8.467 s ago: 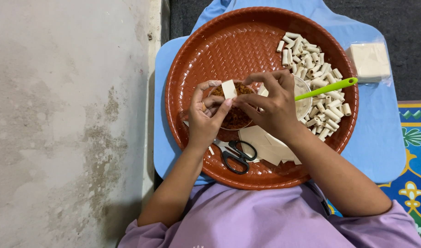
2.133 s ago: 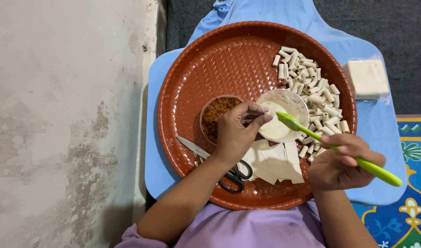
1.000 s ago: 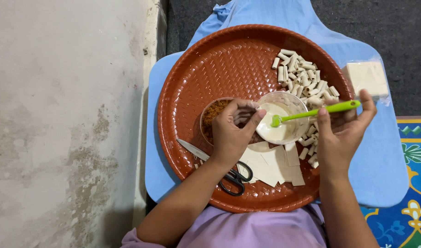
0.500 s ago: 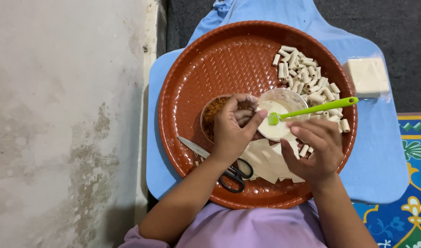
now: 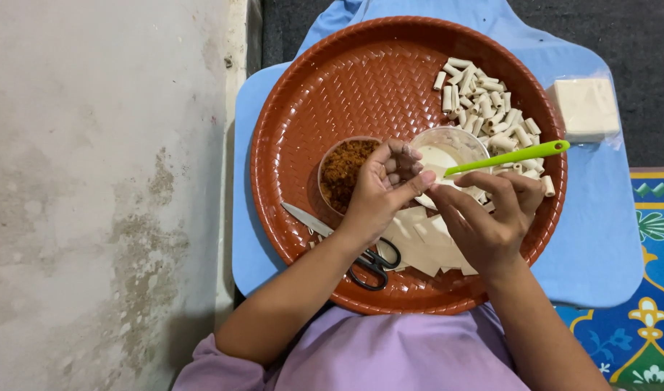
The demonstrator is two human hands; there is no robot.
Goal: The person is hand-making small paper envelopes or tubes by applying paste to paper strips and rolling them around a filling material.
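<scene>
There is one camera only, worn on the person's head and looking almost straight down, so no second view shares the scene. It sits close: the round tray [image 5: 310, 130] fills the middle of the picture. The person's lap and forearms come in from the near edge, and both hands, left hand [image 5: 379, 192] and right hand [image 5: 487, 217], meet near the centre. The far edge cuts the blue board [image 5: 599, 239] under the tray. A pale wall [image 5: 100, 195] takes up the whole left side, and a patterned mat [image 5: 657, 210] shows at the right.
</scene>
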